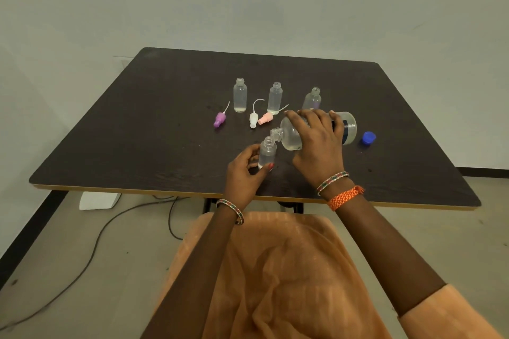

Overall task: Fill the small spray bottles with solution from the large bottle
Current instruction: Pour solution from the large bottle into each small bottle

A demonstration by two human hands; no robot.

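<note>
While the right hand (316,143) is wrapping its fingers over the large bottle (319,131) and tipping it almost flat, the bottle's neck is hovering just above the open mouth of a small spray bottle (266,152), presumably so the solution drops straight in. The left hand (243,170) is pinching that small bottle near its base between thumb and fingers, likely steadying it upright on the worktop (137,132). Three more uncapped small bottles (274,98) are standing in a row farther back, well clear of the pour, with purple (219,120), white (253,120) and pink (265,118) spray caps lying beside them. A blue cap (368,137) is sitting to the right, near the large bottle's base. Open room is lying to the left, while the near edge is running close to both wrists.
</note>
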